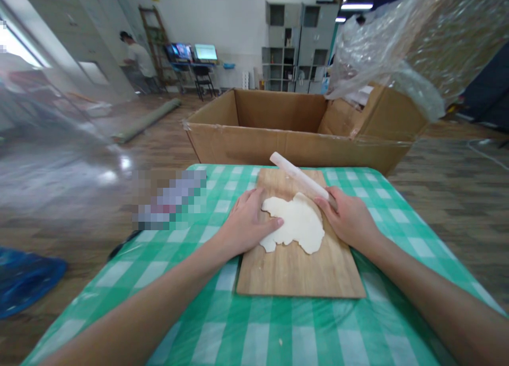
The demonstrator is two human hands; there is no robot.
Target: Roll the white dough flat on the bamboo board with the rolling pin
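A flat, uneven sheet of pale dough (296, 223) lies on a wooden cutting board (298, 276). My right hand (352, 217) is wrapped round the near end of a light rolling pin (300, 177), which slants up and to the left above the far part of the board. At the board's left edge rests my left hand (250, 223), its thumb laid over the dough's left side and its fingers stretched out toward the far edge. Nothing is gripped in that hand, and part of its fingertips is hard to make out.
A green-and-white checked cloth (191, 292) covers the table. A blurred-out object (173, 201) sits at the left edge. Beyond the table stands a large open cardboard box (278, 143) with plastic wrap (382, 58) to its right. A person (139, 61) is far back on the left.
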